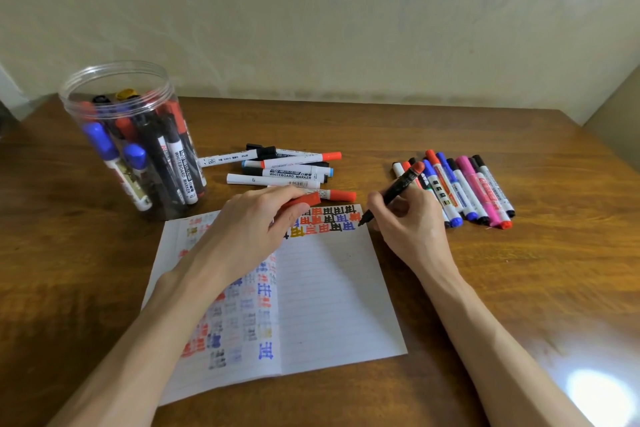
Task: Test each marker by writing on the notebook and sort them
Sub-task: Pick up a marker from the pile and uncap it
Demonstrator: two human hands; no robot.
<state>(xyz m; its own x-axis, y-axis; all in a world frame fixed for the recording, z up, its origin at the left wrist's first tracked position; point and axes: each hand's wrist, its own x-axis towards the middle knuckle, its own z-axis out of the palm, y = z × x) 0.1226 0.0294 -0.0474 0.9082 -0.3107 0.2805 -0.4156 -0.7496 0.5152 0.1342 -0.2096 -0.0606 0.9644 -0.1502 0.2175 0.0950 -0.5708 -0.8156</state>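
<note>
wooden tabletop (450, 121): your right hand (412, 225) fingers grip a marker (394, 192) tip-down on the notebook (332, 288); left hand (252, 222) fingers pinch its red cap (304, 200).

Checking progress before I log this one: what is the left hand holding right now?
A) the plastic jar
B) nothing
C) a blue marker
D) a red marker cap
D: the left hand pinches a red cap above the notebook, while the right hand writes with the uncapped marker.
</note>
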